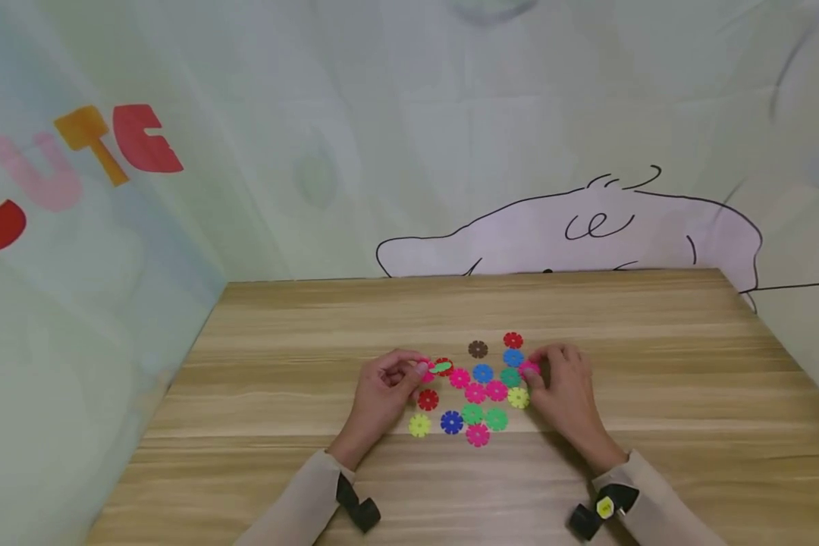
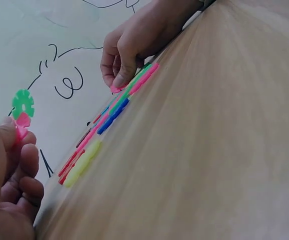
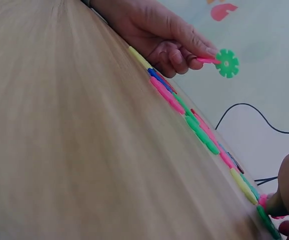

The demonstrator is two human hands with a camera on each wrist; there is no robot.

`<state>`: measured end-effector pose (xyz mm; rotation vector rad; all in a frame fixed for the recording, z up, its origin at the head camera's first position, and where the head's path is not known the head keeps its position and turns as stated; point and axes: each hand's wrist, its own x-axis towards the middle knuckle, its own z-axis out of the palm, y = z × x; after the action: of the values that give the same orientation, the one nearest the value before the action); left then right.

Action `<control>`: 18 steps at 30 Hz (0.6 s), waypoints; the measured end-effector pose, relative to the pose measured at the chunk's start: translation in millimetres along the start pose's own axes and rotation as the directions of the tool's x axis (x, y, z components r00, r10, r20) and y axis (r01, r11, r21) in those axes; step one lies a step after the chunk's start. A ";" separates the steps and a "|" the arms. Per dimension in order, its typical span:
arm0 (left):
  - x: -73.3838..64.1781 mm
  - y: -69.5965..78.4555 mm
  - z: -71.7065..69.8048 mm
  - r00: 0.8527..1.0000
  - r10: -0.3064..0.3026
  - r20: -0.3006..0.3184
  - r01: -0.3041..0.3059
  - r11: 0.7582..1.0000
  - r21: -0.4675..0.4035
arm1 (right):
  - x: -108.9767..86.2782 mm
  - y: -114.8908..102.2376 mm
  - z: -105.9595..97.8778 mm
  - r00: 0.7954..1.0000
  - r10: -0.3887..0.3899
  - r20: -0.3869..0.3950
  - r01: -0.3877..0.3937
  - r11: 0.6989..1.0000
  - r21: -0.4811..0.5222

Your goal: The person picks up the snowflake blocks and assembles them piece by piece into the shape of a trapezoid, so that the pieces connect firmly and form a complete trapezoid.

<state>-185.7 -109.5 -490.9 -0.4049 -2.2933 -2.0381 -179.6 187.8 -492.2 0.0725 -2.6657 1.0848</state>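
Note:
My left hand point(image 1: 382, 390) pinches a pink notched plastic disc point(image 2: 21, 125) between thumb and fingers. A green notched disc point(image 3: 227, 63) is slotted onto it, roughly crosswise, and both are held above the table. At the right end of the scattered discs, my right hand point(image 1: 568, 390) pinches another pink disc point(image 1: 528, 368) with thumb and forefinger, at table level. A teal disc point(image 1: 510, 377) and a yellow disc point(image 1: 518, 397) lie beside those fingertips. Near the left hand lie a red disc point(image 1: 428, 400) and a yellow one. The fingers partly hide both held pink discs.
Several more flat discs lie between the hands, including a brown disc point(image 1: 478, 349), a dark blue disc point(image 1: 452, 422) and a pink disc point(image 1: 478, 434) nearest me. The wood-grain table point(image 1: 280, 334) ends at a printed cloth backdrop point(image 1: 300, 189) behind and to the left.

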 end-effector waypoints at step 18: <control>-4.0 2.4 2.4 0.997 -0.039 0.072 0.036 0.998 0.045 | -2.4 -2.4 2.3 0.950 -0.269 -0.157 0.305 0.906 0.294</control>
<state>-180.9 -107.6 -489.8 -0.4444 -2.4008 -2.0187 -177.5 184.3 -492.8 0.4378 -2.2665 1.3541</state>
